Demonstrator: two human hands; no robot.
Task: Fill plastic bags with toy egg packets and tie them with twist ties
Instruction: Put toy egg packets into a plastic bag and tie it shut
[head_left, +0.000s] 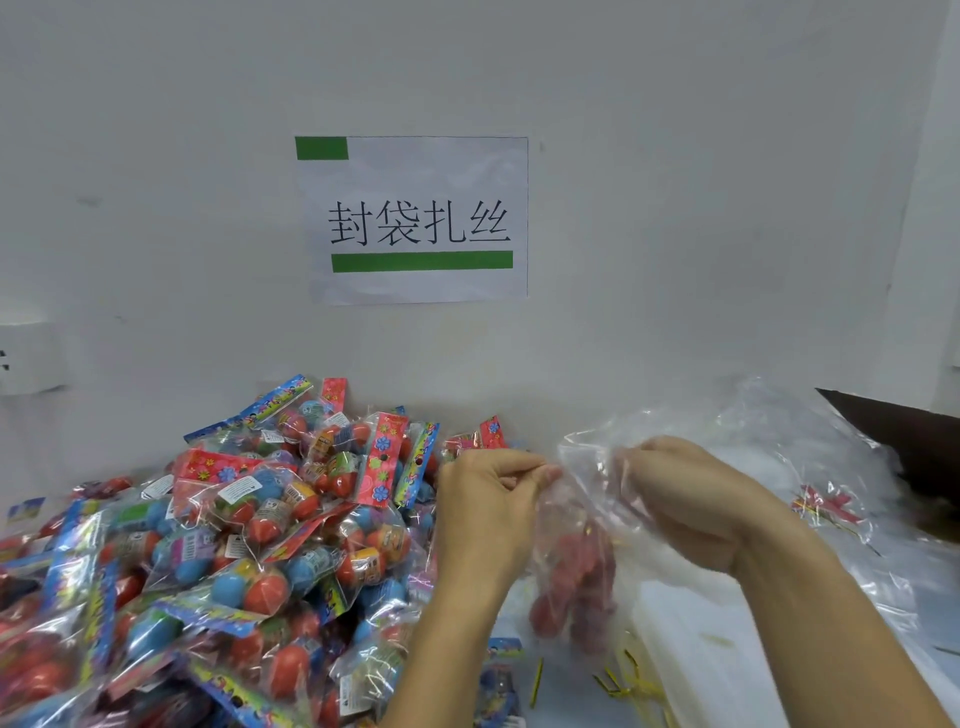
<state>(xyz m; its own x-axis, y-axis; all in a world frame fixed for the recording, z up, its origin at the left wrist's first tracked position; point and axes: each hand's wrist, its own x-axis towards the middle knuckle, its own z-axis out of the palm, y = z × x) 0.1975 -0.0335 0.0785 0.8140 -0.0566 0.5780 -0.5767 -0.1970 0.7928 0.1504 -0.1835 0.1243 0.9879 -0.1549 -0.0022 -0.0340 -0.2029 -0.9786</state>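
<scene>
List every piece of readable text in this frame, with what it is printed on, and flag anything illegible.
"封袋扎丝": large black characters on the white paper sign taped to the wall, between green bars.
Header cards on the toy egg packets: colourful print, too blurred to read.
White stickers on the packets: small print, too small to read.
Clear plastic bag held by both hands: no text visible.

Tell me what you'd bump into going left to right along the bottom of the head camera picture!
Big heap of colourful toy egg packets → left hand → clear plastic bag with red eggs inside → right hand → pile of clear empty plastic bags.
</scene>
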